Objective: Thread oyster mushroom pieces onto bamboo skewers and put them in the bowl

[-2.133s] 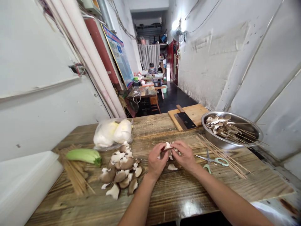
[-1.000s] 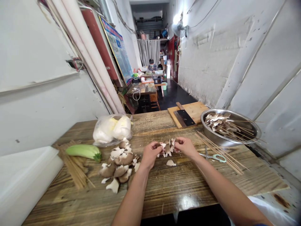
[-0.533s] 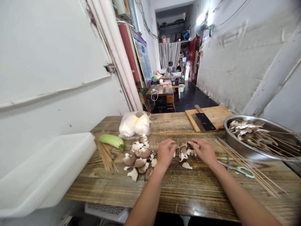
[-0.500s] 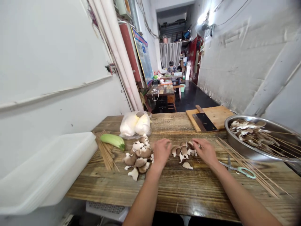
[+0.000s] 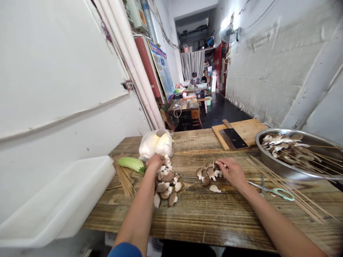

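Brown-capped oyster mushrooms (image 5: 167, 176) lie in a larger pile left of centre. My left hand (image 5: 155, 162) is at that pile's far left edge, fingers curled in and partly hidden by the hand itself; whatever they hold is hidden. A smaller group of oyster mushrooms (image 5: 210, 172) sits in the middle of the table. At its right edge, my right hand (image 5: 232, 172) has thumb and fingers closed on an oyster mushroom. One loose mushroom piece (image 5: 214, 189) lies just in front of this group.
Left: white plastic tubs (image 5: 64, 200), thin sticks (image 5: 125, 178), a green squash (image 5: 131, 164), a filled plastic bag (image 5: 155, 144). Right: scissors (image 5: 282, 193), long skewers (image 5: 302, 201), a cleaver (image 5: 233, 138) on a cutting board (image 5: 250, 132), a steel basin (image 5: 270, 167) with skewered mushrooms. A person (image 5: 194, 79) sits far back.
My left hand has moved left, from between the two groups to the far left side of the larger pile. That pile's mushrooms have shifted. My right hand stays by the smaller group.
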Demonstrator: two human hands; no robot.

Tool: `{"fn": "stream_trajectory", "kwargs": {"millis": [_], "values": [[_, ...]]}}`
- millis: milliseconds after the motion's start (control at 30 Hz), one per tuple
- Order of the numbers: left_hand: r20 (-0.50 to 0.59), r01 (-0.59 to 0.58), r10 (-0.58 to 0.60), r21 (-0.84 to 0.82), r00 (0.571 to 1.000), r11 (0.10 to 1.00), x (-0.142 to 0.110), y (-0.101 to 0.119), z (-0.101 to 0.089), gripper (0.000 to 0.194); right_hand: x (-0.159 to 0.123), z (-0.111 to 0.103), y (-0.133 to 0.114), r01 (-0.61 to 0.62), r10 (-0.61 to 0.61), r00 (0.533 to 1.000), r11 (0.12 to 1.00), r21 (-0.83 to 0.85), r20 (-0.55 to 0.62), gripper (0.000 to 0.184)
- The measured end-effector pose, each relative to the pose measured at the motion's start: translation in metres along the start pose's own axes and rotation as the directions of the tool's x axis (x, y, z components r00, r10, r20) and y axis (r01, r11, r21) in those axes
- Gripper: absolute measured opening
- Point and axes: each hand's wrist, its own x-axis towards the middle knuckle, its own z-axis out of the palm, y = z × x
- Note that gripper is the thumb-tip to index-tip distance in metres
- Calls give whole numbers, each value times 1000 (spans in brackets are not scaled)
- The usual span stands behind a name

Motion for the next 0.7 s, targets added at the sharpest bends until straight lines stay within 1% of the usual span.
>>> {"fn": "stream_trajectory", "kwargs": {"millis": [100,167,200,233,267,300,367,467,533,567,600,633,700], "values": [[-46,27,-27,0,999,1000,-8,-2,-9,9,0,0,-4,-13,13,1000,1000,19,12,20],[-110,-7,4,-29,994,1000,-18,2,-18,8,0,0,-11,-16,14,1000,998,60,24,19],[-138,-54,45,-67,989,996,-25,7,-21,8,0,0,-15,-17,14,999,996,91,32,19],[-141,-123,105,-129,984,984,-33,15,-23,9,-1,0,-20,-23,17,999,991,130,43,19],[-122,-205,182,-218,976,954,-42,25,-23,9,-1,1,-26,-35,26,998,984,175,55,19],[-83,-285,273,-317,958,905,-51,37,-22,10,-2,2,-31,-61,44,996,973,222,81,19],[11,-396,459,-488,888,778,-69,64,-15,13,-3,3,-40,-136,94,985,939,314,145,21],[104,-427,589,-591,801,685,-89,103,0,14,-4,6,-46,-263,171,952,877,402,252,23],[133,-416,629,-643,766,643,-97,123,9,14,-3,6,-45,-320,214,936,846,427,278,20],[137,-399,637,-674,759,621,-99,130,13,14,-3,7,-44,-341,234,931,834,434,281,17],[134,-375,633,-705,763,602,-100,135,16,15,-2,7,-43,-359,254,926,823,441,279,16],[126,-345,615,-733,779,586,-100,140,19,17,-1,7,-42,-375,273,921,812,448,278,16],[93,-279,549,-784,831,554,-101,144,26,24,0,7,-40,-415,314,907,783,464,281,16]]}}
